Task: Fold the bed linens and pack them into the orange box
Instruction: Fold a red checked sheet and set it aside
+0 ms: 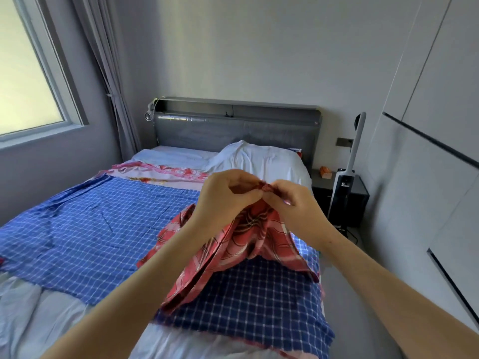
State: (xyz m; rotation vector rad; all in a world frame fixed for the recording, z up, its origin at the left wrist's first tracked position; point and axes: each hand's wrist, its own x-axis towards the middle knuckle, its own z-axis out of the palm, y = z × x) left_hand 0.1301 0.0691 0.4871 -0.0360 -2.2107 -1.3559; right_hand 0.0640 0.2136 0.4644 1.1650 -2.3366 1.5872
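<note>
While pinched aloft, red cloth over blue sheet.

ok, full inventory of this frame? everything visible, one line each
red plaid cloth: 1, red with dark and pale stripes, lifted above the bed, gathered at its top edge
blue checked sheet: 1, blue with white grid, spread flat across the bed
pink patterned sheet: 1, pink and white, under the blue one's far edge
white bedding: white, at the head end
headboard: 1, grey, against the far wall
nightstand: 1, dark, right of the bed
orange item: 1, on the nightstand, too small to identify
upright vacuum: 1, white and black, by the nightstand
window: 1, left wall
curtain: 1, grey, beside the window
left hand: pinching the cloth's top edge
right hand: pinching the same edge
</note>
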